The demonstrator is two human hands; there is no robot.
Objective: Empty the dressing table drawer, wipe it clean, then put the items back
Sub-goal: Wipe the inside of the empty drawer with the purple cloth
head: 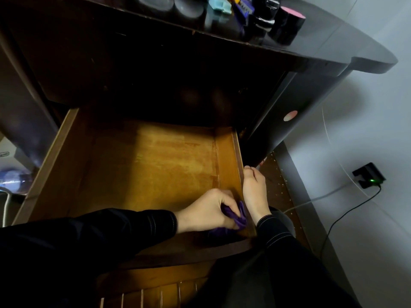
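Fingers of the left hand [206, 210] bunch a purple cloth [235, 216] against the near right corner of the emptied drawer [53, 156], wiping its floor; the right hand [253, 192] clasps the right wall's rim, likely to steady it.

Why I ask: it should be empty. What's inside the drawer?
Only the left hand gripping a purple cloth, near right corner, on bare wood. The shadowed back is unreadable.

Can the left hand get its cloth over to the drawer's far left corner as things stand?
Probably yes. The left hand grips the purple cloth at the near right corner, and the drawer floor between shows nothing lying on it; the back is dark.
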